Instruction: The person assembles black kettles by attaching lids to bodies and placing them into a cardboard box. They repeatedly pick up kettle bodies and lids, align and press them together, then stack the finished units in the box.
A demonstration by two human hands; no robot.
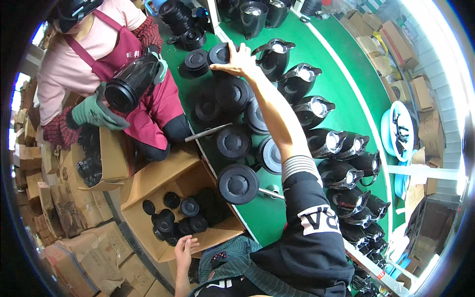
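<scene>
My right arm stretches to the far side of the green table. My right hand (237,60) is spread over the near edge of a round black disc-shaped part (220,53), thumb and fingers apart; whether it grips the part I cannot tell. Beside it lies a stack of similar black discs (196,60). Below my forearm stand several black round-topped units, one (238,184) at the table's near edge. My left hand (185,245) is low at the rim of an open cardboard box (143,198), fingers loosely extended and holding nothing. Inside the box lie several small black round parts (190,206).
Rows of glossy black jugs (312,110) fill the table's right side. Across at left, a co-worker in a maroon apron (114,49) holds a black jug (129,81) in gloved hands. Another carton (111,153) and stacked flattened cardboard (89,252) stand at left. A metal bar (208,132) crosses the table edge.
</scene>
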